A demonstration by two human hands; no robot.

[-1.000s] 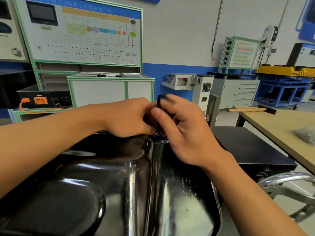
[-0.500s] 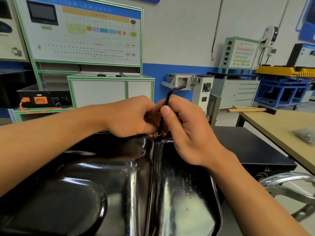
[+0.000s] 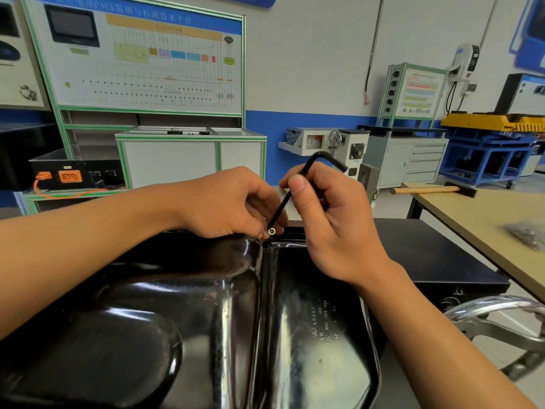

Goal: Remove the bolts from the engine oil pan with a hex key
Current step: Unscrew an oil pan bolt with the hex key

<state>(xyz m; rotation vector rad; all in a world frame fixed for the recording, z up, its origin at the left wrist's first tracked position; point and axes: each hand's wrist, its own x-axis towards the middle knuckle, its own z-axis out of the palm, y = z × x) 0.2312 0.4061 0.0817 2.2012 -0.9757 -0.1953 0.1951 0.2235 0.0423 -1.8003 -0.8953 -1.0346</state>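
Over oil pan (image 3: 295,320), right hand (image 3: 333,219) pinches hex key (image 3: 283,205).

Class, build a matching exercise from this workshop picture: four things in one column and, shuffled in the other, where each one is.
Things:
1 hex key
2 bolt
3 hammer
4 oil pan

Places:
A on the wooden table
B gripped by the right hand
C at the fingertips of the left hand
D in the foreground, below both forearms

Pairs: 1-B, 2-C, 3-A, 4-D
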